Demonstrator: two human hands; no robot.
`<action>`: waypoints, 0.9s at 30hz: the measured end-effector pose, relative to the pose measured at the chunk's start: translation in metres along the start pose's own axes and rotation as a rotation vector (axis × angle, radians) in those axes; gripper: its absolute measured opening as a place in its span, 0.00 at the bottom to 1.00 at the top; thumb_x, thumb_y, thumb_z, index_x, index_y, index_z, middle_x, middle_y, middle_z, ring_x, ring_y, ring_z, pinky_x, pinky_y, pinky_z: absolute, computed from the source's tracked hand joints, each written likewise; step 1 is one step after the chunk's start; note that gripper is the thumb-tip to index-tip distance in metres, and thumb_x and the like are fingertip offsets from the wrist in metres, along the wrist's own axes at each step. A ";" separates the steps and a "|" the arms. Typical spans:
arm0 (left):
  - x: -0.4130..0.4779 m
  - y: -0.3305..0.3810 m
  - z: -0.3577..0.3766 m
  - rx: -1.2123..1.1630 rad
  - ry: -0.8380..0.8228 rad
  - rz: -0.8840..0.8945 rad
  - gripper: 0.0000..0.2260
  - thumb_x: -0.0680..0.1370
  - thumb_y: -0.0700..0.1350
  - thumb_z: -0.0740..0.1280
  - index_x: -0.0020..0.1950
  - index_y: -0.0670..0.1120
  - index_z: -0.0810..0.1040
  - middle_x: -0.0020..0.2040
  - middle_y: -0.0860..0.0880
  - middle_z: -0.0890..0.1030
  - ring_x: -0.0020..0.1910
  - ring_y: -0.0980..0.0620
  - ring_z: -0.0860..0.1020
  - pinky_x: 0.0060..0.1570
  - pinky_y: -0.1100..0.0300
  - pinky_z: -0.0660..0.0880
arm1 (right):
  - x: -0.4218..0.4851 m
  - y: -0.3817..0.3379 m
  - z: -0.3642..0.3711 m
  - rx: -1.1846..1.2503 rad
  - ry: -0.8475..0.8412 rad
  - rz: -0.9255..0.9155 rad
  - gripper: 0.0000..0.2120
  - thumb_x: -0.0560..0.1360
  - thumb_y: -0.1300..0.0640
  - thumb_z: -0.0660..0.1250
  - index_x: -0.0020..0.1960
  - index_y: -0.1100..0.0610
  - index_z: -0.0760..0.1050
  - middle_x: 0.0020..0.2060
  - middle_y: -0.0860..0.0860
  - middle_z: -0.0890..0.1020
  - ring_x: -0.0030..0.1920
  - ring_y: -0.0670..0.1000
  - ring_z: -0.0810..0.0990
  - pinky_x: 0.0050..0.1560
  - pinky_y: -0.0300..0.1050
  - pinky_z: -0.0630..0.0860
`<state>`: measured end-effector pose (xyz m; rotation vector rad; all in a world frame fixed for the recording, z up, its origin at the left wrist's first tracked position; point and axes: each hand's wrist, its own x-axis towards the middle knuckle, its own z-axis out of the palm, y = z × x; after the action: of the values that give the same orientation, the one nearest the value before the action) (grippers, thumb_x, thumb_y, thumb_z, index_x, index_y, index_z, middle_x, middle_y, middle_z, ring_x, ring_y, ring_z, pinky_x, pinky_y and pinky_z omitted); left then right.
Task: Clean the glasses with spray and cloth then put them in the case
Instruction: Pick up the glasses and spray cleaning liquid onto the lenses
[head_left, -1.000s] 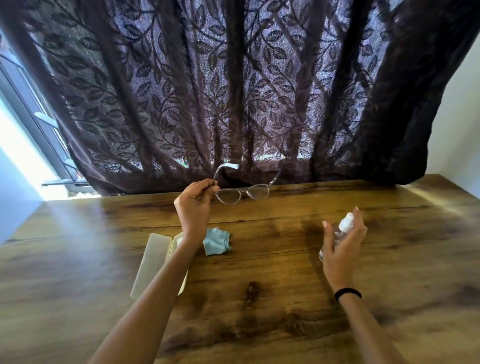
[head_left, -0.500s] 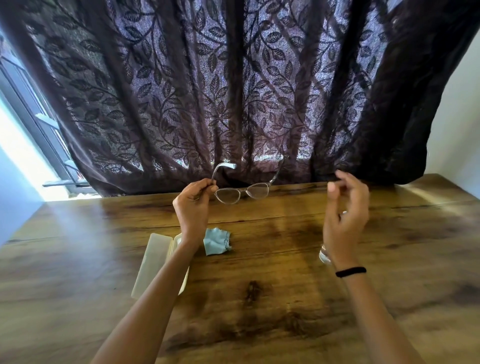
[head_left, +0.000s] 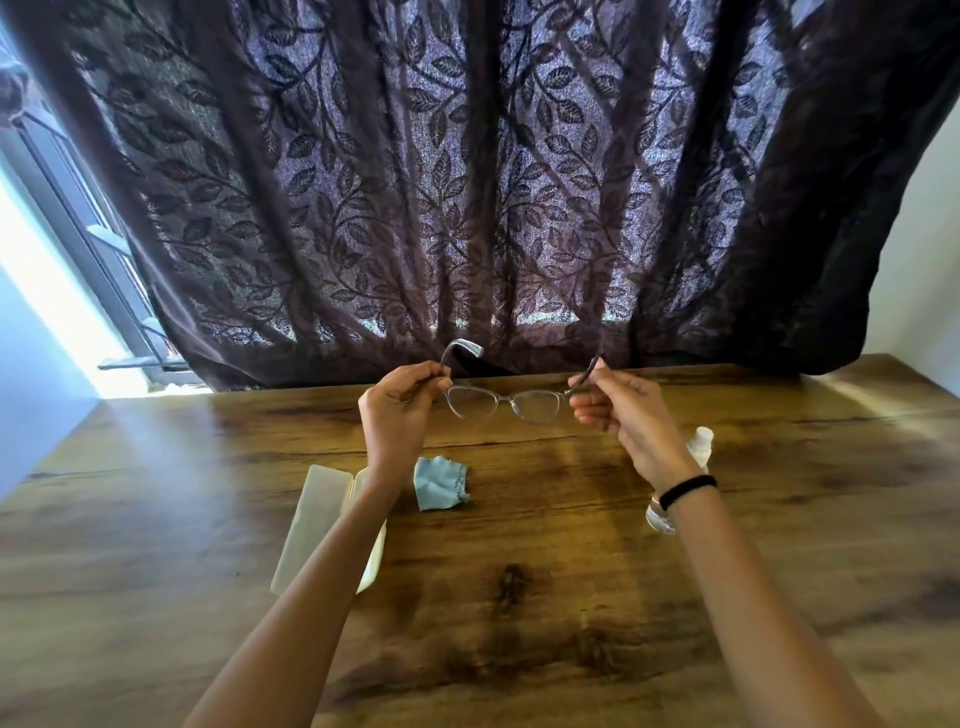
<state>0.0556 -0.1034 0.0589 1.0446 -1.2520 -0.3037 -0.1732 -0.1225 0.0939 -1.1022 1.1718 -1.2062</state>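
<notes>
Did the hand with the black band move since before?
Yes. The right hand left the spray bottle standing on the table and went up and left to pinch the glasses.
</notes>
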 end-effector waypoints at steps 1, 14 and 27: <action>-0.001 0.000 0.000 0.004 -0.004 0.007 0.11 0.70 0.32 0.70 0.50 0.43 0.81 0.42 0.48 0.83 0.41 0.58 0.82 0.46 0.62 0.80 | 0.000 0.001 0.000 -0.013 -0.005 0.028 0.16 0.77 0.51 0.62 0.46 0.64 0.80 0.33 0.56 0.81 0.30 0.47 0.78 0.32 0.34 0.77; -0.010 -0.001 -0.001 0.162 -0.126 0.134 0.12 0.69 0.30 0.71 0.49 0.42 0.81 0.44 0.51 0.82 0.44 0.62 0.80 0.46 0.69 0.77 | -0.007 0.007 -0.010 -0.082 -0.020 -0.018 0.03 0.73 0.63 0.68 0.43 0.63 0.80 0.33 0.56 0.82 0.31 0.47 0.80 0.35 0.36 0.78; -0.037 -0.020 -0.007 0.631 -0.626 0.418 0.11 0.68 0.32 0.73 0.49 0.39 0.82 0.50 0.43 0.83 0.44 0.46 0.83 0.37 0.52 0.82 | 0.001 0.039 -0.007 -0.851 0.136 -0.248 0.09 0.71 0.67 0.68 0.37 0.54 0.76 0.37 0.46 0.79 0.37 0.42 0.76 0.35 0.25 0.67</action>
<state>0.0563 -0.0851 0.0206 1.2174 -2.1818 0.1201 -0.1771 -0.1208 0.0549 -1.8548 1.7655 -0.9750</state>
